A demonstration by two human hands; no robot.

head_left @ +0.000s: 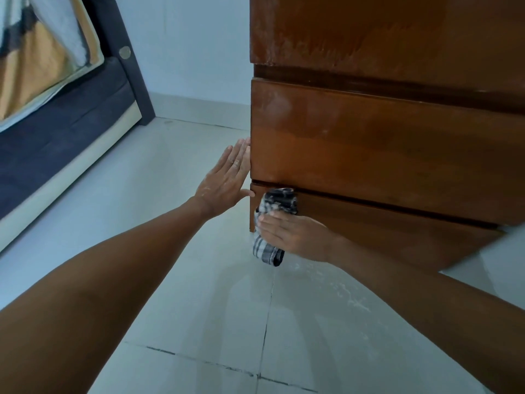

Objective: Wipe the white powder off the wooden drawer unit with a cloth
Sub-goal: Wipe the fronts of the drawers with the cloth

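Head view: our right hand (295, 237) grips a checked cloth (270, 223) against the wooden drawer unit's (383, 143) bottom drawer, near its left corner, while our flat, open-fingered left hand (225, 180) presses the unit's left edge.

A home bedroom: dark bed frame (119, 61) with rumpled bedding (42, 52), wooden drawer unit (383, 143), pale tiled floor (199, 308).

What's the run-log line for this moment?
left hand: flat on drawer unit side | right hand: pressing cloth on bottom drawer | powder: haze on upper fronts
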